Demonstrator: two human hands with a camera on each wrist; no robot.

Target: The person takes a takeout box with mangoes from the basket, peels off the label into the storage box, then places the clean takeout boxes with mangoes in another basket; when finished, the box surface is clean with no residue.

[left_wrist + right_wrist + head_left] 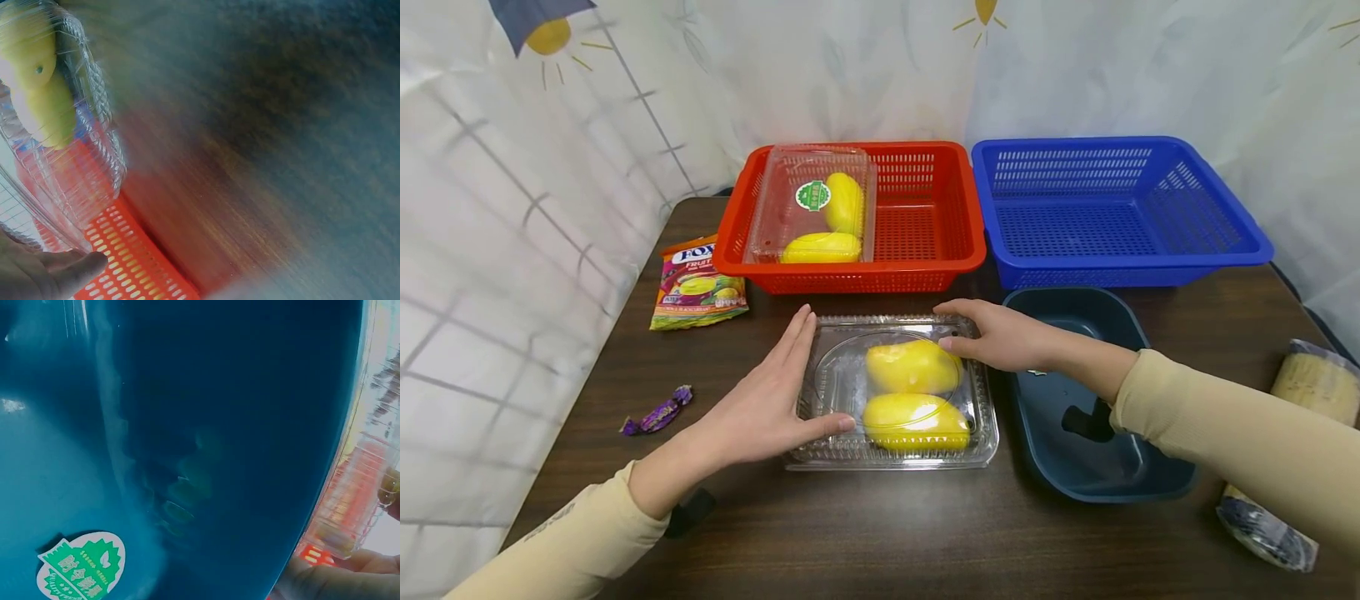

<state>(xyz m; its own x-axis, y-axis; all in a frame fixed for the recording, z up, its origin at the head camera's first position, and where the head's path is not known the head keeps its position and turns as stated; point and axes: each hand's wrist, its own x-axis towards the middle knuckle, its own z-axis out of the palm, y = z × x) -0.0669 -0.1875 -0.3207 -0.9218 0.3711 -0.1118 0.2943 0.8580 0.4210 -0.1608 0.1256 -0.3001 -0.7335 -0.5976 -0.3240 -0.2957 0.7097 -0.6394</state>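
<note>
A clear plastic clamshell box (pixel 838 375) lies on the table in front of me, its lid over two yellow mangoes (pixel 917 422) in the right half. My left hand (pixel 760 417) rests along the box's left side, fingers straight and thumb stretched over the near part of the lid. At the far right corner, my right hand (pixel 1011 335) touches the box with extended fingers by the far edge and the thumb over the lid. Part of the right fingers (pixel 337 578) shows beside the box in the right wrist view.
Behind stand a red basket (pixel 850 279) holding another clear box (pixel 775 200) of mangoes, and a blue basket (pixel 1120 271). A dark blue tub (pixel 1045 450) with a green-and-white sticker (pixel 81 565) sits under my right forearm. Left are a candy bag (pixel 698 283) and a purple-wrapped candy (pixel 658 412).
</note>
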